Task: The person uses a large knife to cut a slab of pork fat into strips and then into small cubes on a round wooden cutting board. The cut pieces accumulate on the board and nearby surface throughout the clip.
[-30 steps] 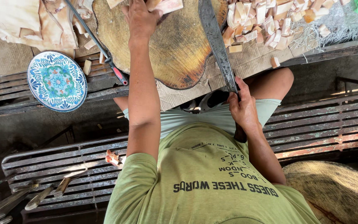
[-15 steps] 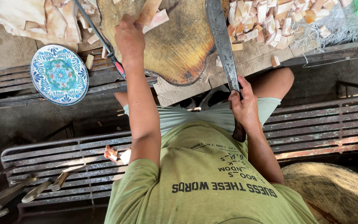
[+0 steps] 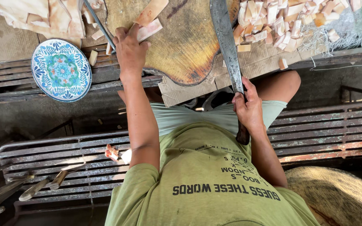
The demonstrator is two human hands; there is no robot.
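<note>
My left hand [image 3: 129, 49] lies at the near left edge of a round wooden chopping board [image 3: 185, 50], its fingers closed on the end of a pale pinkish strip [image 3: 149, 30]. A second strip [image 3: 151, 11] lies just beyond it on the board. My right hand [image 3: 248, 108] grips the dark handle of a long heavy knife [image 3: 227, 46]. The grey blade points away from me across the right side of the board. The hands are about a board's width apart.
A blue patterned plate [image 3: 61, 70] sits to the left. Cut pale pieces [image 3: 285, 25] are heaped at the far right, larger slabs [image 3: 42, 14] at the far left. A thin metal rod [image 3: 99, 25] lies by the board. Slatted metal bench [image 3: 315, 134], knives [image 3: 26, 190], woven basket [image 3: 336, 196].
My left hand has drawn back from the far side of the board to its near left edge, bringing the strip with it. My right hand has stayed on the knife handle.
</note>
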